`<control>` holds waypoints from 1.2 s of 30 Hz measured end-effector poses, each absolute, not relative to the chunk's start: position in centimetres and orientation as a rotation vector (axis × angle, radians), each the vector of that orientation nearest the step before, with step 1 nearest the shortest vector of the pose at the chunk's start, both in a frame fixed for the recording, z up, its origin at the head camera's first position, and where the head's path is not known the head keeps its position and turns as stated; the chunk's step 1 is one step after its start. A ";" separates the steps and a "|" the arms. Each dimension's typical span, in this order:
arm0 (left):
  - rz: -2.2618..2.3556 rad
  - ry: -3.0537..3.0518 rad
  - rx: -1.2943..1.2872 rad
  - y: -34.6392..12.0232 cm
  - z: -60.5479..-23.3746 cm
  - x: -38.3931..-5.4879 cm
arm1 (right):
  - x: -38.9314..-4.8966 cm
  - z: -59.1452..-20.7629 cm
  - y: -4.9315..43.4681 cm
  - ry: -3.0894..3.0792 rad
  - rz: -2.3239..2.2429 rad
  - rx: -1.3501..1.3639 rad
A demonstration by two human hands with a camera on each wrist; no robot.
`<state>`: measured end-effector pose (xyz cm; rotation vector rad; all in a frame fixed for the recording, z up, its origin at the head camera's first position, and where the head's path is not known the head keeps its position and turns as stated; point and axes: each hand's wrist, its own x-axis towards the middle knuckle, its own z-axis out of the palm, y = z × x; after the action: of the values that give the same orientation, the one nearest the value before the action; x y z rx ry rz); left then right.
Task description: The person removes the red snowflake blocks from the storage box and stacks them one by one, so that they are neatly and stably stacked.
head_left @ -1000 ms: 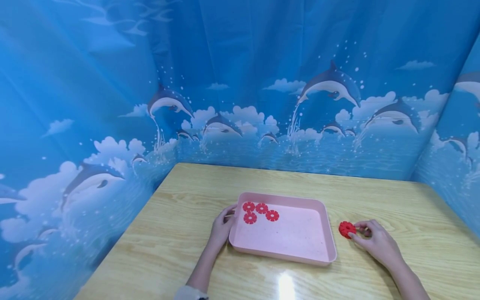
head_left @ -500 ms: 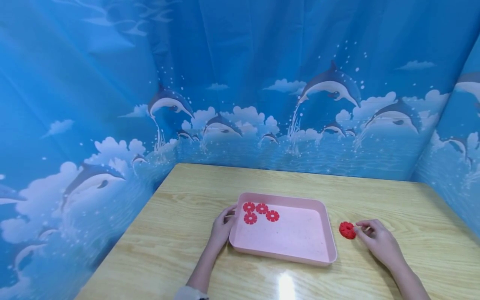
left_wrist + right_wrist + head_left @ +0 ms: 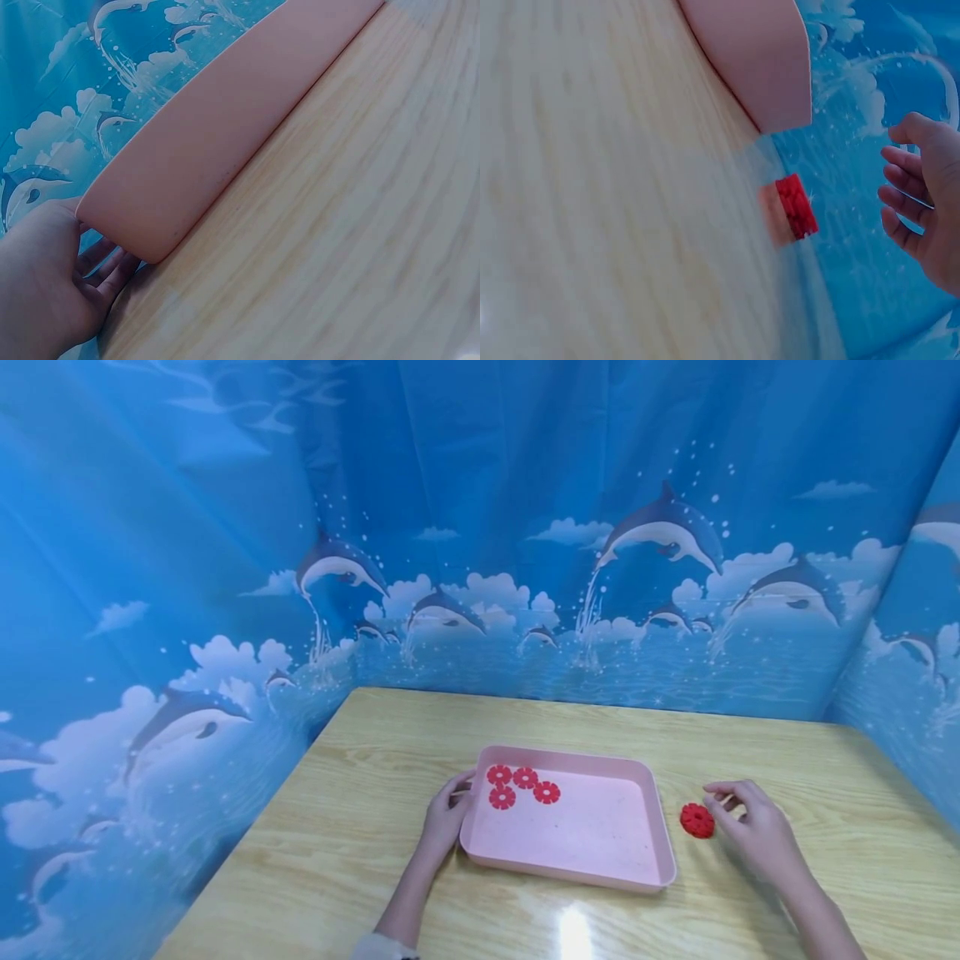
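Observation:
A shallow pink tray [image 3: 592,835] lies on the wooden table, with several flat red notched discs [image 3: 502,797] grouped in its back left corner. My left hand [image 3: 444,817] holds the tray at its left end; in the left wrist view the thumb is at the rim and the fingers [image 3: 112,274] are low by the tray's outer wall. Right of the tray stands a small stack of red notched discs [image 3: 697,821], seen side-on in the right wrist view. Just right of that stack my right hand [image 3: 759,833] hovers with loosely bent fingers, holding nothing.
The light wooden table [image 3: 420,718] reaches back to a blue curtain [image 3: 480,527] printed with dolphins and clouds. This curtain also runs along the left and right sides. A bright light reflection shows on the table's front part.
My right hand has let go of the red disc stack and drawn up and slightly away from it. The left hand and the tray stay in place.

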<state>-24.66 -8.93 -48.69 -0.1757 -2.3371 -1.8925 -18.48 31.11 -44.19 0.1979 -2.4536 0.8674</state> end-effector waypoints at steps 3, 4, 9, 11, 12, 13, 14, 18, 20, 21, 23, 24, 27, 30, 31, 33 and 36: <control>-1.910 -2.318 -0.178 -8.9 -48.4 -24.5 | -18.4 -43.1 29.6 -2.482 0.869 0.211; -1.922 -2.312 -0.174 -8.9 -48.2 -24.4 | -18.5 -42.8 29.0 -2.498 0.860 0.216; -1.919 -2.313 -0.174 -9.0 -46.5 -23.4 | -19.2 -41.8 25.7 -2.567 0.844 0.269; -1.888 -2.323 -0.186 -9.1 -46.8 -23.6 | -19.5 -41.6 24.3 -2.605 0.852 0.281; -1.888 -2.324 -0.177 -9.2 -47.2 -23.8 | -19.8 -41.5 23.6 -2.618 0.845 0.293; -1.883 -2.326 -0.171 -9.2 -47.6 -24.0 | -20.0 -41.5 22.8 -2.637 0.846 0.300; -1.873 -2.330 -0.170 -9.3 -48.1 -24.3 | -20.2 -41.5 22.0 -2.651 0.842 0.300; -1.898 -2.335 -0.129 -9.3 -48.6 -24.7 | -21.0 -41.7 18.8 -2.718 0.886 0.295; -1.895 -2.332 -0.145 -9.3 -48.6 -24.6 | -21.5 -41.9 17.3 -2.754 0.923 0.270; -1.894 -2.332 -0.150 -9.3 -48.7 -24.6 | -21.8 -42.1 16.7 -2.768 0.939 0.268; -1.893 -2.329 -0.160 -9.2 -48.8 -24.6 | -22.4 -42.5 15.7 -2.781 0.961 0.259; -1.891 -2.329 -0.167 -9.1 -48.8 -24.6 | -22.6 -42.7 15.2 -2.788 0.966 0.252; -1.900 -2.340 -0.157 -8.9 -48.8 -24.6 | -23.3 -43.5 14.3 -2.798 0.982 0.245; -1.906 -2.340 -0.156 -8.9 -48.8 -24.5 | -24.0 -44.2 13.4 -2.816 1.008 0.232; -1.908 -2.338 -0.154 -8.9 -48.8 -24.4 | -24.2 -44.4 13.2 -2.822 1.013 0.227; -1.902 -2.334 -0.164 -8.9 -48.8 -24.5 | -24.7 -44.8 12.9 -2.833 1.019 0.221; -1.893 -2.323 -0.178 -8.9 -48.9 -24.5 | -25.4 -45.4 12.7 -2.839 1.033 0.222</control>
<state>-24.51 -8.94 -48.89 -0.1779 -2.3229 -1.8927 -25.43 12.69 -45.37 0.2220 -2.8389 1.0328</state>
